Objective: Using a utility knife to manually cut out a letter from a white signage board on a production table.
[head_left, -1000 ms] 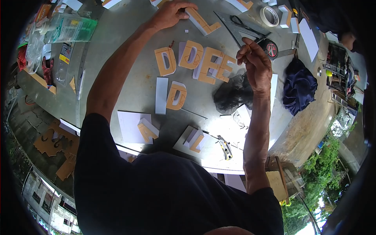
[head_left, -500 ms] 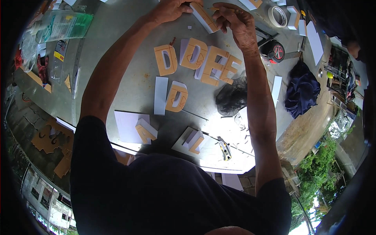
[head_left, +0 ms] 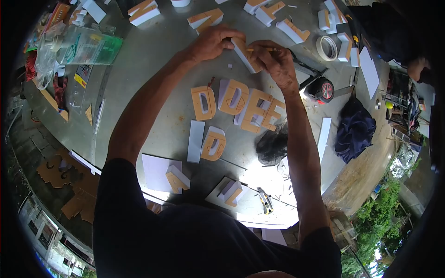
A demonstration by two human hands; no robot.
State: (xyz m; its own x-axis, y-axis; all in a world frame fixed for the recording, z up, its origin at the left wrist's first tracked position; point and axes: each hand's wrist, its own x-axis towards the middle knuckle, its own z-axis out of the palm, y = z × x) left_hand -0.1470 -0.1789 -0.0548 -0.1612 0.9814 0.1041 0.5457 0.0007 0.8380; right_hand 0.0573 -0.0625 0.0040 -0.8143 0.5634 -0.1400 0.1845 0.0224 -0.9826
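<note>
At the far middle of the metal table, my left hand [head_left: 214, 42] grips the upper end of a letter-shaped block [head_left: 245, 55] with a brown top and white sides. My right hand [head_left: 277, 65] is closed around a thin yellow pencil [head_left: 257, 49], which lies across the block's top. My right fingers are close against the block's right side; whether the pencil's tip touches it I cannot tell. Just nearer to me lie several more letter-shaped blocks, among them a brown-topped one [head_left: 203, 104] and one with a white side showing [head_left: 214, 144].
Further letter blocks [head_left: 206, 19] lie along the far side. On the right are a tape roll [head_left: 320, 48], a red-black tape measure [head_left: 321, 90] and dark blue cloth [head_left: 356, 129]. A utility knife [head_left: 265, 202] lies near me. A green-clear container [head_left: 95, 46] is at left.
The view has tilted up, so the table and both hands sit lower in the picture and more blocks show at the far side. My hands stay at the same block.
</note>
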